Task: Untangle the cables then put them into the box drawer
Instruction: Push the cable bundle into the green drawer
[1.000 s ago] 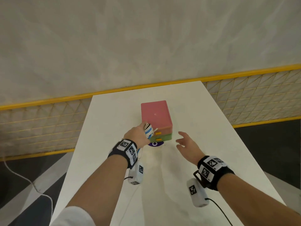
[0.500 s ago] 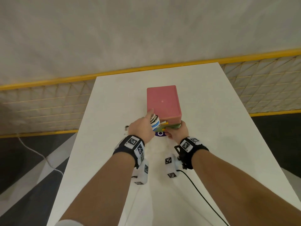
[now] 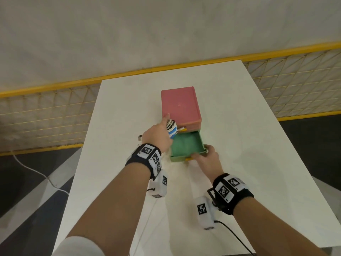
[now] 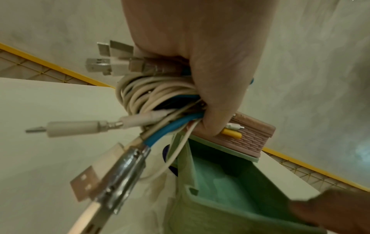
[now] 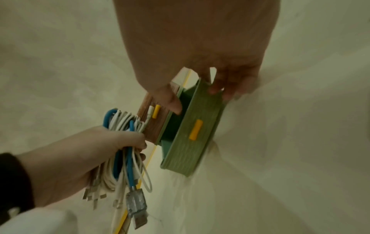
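Half a second back the green drawer (image 3: 186,147) sat closed under the pink box (image 3: 180,106); it now stands pulled out toward six o'clock, its inside bare green in the head view. The right hand (image 3: 206,159) has come back with it from the box face and grips the drawer's front panel, thumb hooked over the top edge into the drawer, the other fingers (image 5: 230,88) curled round the panel's far corner. A yellow handle (image 5: 195,129) sits in the middle of that panel. The left hand (image 3: 156,135) stays at nine o'clock of the box's front corner, forefinger stretched up against the pink side.

That left hand is closed round the cables (image 4: 152,93), a coiled bundle of white leads with one thick blue lead (image 4: 166,129) among them. Several metal plugs stick out of the fist on one side, and a clear-shelled plug (image 5: 137,204) on the blue lead hangs below. The bundle is held just at ten o'clock of the open drawer, above the table (image 3: 239,145), not inside the drawer. One white plug tip lies against the pink upper drawer front beside its own yellow handle (image 4: 231,133).

The pink upper drawer is shut, so I cannot tell what it holds. A dark purple mark (image 4: 166,152) on the table shows beside the green drawer's wall.
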A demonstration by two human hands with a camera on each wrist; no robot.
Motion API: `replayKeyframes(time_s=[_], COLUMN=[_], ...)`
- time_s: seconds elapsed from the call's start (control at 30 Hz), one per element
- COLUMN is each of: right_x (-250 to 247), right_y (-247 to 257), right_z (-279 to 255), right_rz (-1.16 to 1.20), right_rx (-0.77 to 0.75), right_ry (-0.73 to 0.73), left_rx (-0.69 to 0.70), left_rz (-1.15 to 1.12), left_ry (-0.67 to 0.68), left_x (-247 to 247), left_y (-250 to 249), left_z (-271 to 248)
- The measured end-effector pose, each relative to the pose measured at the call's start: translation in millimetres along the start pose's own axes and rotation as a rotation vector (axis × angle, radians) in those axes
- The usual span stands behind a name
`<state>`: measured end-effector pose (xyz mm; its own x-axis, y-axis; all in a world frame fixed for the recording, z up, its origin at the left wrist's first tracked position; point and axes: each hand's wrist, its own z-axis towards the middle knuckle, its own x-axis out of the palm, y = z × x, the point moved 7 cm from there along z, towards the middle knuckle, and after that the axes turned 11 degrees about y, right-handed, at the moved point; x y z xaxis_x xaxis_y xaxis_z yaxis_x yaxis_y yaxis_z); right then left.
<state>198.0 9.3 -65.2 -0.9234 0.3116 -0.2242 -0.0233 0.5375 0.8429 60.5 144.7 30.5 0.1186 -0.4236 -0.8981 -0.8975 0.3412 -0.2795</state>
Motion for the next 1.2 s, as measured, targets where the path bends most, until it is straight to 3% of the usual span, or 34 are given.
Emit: replayKeyframes(time_s=[0.1, 0.17, 0.3, 0.37, 0.47, 0.53, 0.6, 0.73, 0.87, 1.03, 1.1, 1.2], right_x=[-17, -18, -14, -14, -12, -12, -13, 0, 7, 12, 14, 15], right_y=[24, 39, 37, 34, 33, 34, 36, 40, 39, 42, 43, 43], right_z=[4, 11, 8, -3, -11, -12, -15, -23, -18, -6, -3, -5], right_rz=[-0.169, -0.259, -0.45, -0.462, -0.466, -0.469, -0.486, -0.713, -0.886, -0.99, -1.021, -1.039], right_rx=[-0.079, -0.149, -0.185, -0.221, -0.274, -0.298, -0.343, -0.453, -0.408, -0.31, -0.295, -0.303], right_ry=[-0.102, -0.04, 0.134, 0.14, 0.12, 0.106, 0.099, 0.166, 0.221, 0.302, 0.309, 0.293], left_rx=[0.001, 0.022, 0.104, 0.129, 0.097, -0.004, -0.105, -0.204, -0.218, -0.072, -0.056, -0.093], left_rz=[-0.058, -0.199, -0.67, -0.727, -0.446, -0.17, -0.038, 0.03, 0.012, -0.048, -0.061, 0.072], left_ry=[0.051, 0.091, -0.006, 0.068, 0.245, 0.311, 0.347, 0.299, 0.266, 0.534, 0.486, 0.263], left_x=[1, 1, -6, 3, 32, 51, 61, 69, 76, 78, 80, 82], left_y=[2, 3, -14, -32, -54, -55, -52, -52, -56, -44, -38, -40], left_z=[1, -1, -26, -33, -22, -10, -1, 15, 21, 25, 18, 9])
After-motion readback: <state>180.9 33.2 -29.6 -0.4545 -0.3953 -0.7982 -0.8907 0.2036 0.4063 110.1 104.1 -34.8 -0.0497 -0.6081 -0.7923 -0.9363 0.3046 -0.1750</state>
